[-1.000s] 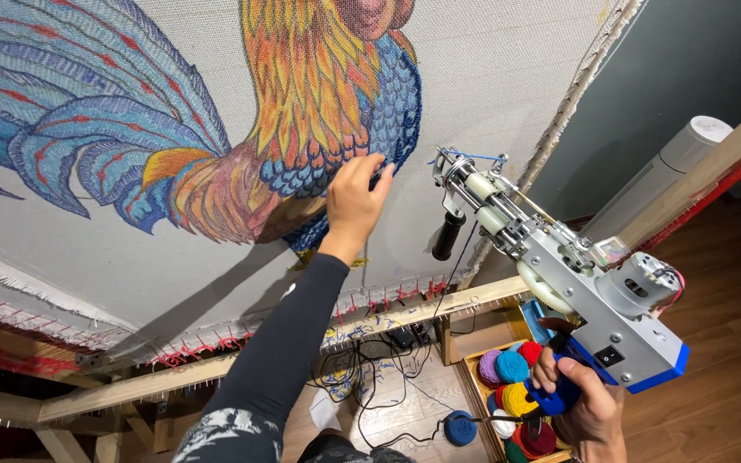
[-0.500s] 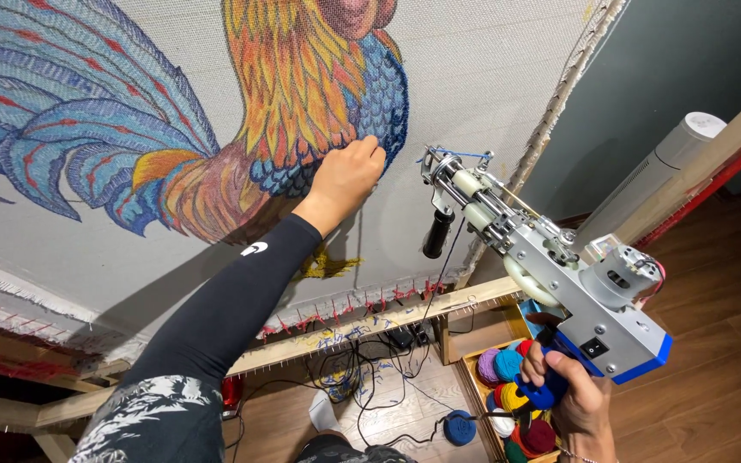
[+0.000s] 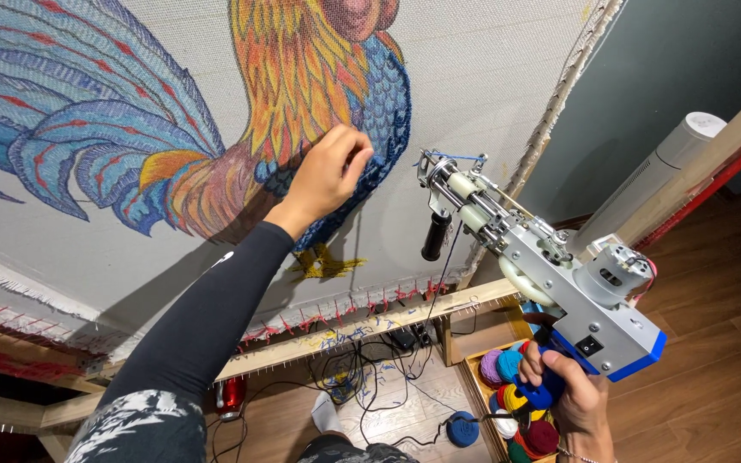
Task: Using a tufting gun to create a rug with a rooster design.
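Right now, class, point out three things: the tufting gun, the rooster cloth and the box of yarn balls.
tufting gun (image 3: pixel 559 283), head view, on its silver metal body.
rooster cloth (image 3: pixel 473 69), head view, on a bare grey part.
box of yarn balls (image 3: pixel 472 386), head view, on its wooden left wall.

No packages, signs or screens are visible. One small white logo mark (image 3: pixel 226 255) sits on the black sleeve of the left forearm, just below the wrist end; its shape is too small to resolve. An open wooden crate (image 3: pixel 474 377) on the floor at lower right holds balls of yarn; its sides carry no visible label.
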